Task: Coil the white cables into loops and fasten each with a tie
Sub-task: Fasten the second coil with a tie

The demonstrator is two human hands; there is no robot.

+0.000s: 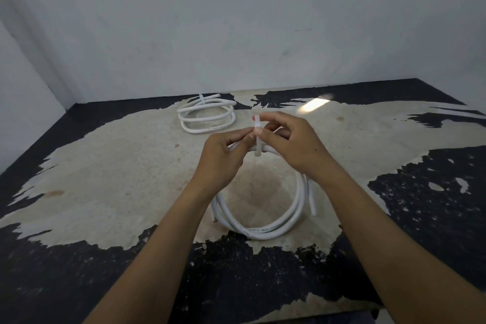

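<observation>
Resting on the worn tabletop (118, 166) closest to the person, the near coil (263, 231) lies as a round loop of a few turns, with two loose cable ends showing at its sides. Its far arc is raised between both hands. The white tie (258, 137) wraps under that arc and stands upright above it. The left hand (223, 158) has its fingers curled, pinching the tie low down beside the cable. The right hand (292, 144) pinches the strap higher up between thumb and fingertips.

To finish this step well, I would keep the turns bunched flat, steady the tie's head with the left hand, and pull the tail straight until it is snug without kinking the cable.

Farther back, well apart, the far coil (207, 116) lies already bound by a fastened tie (201, 98), near the pale wall (236, 21).
</observation>
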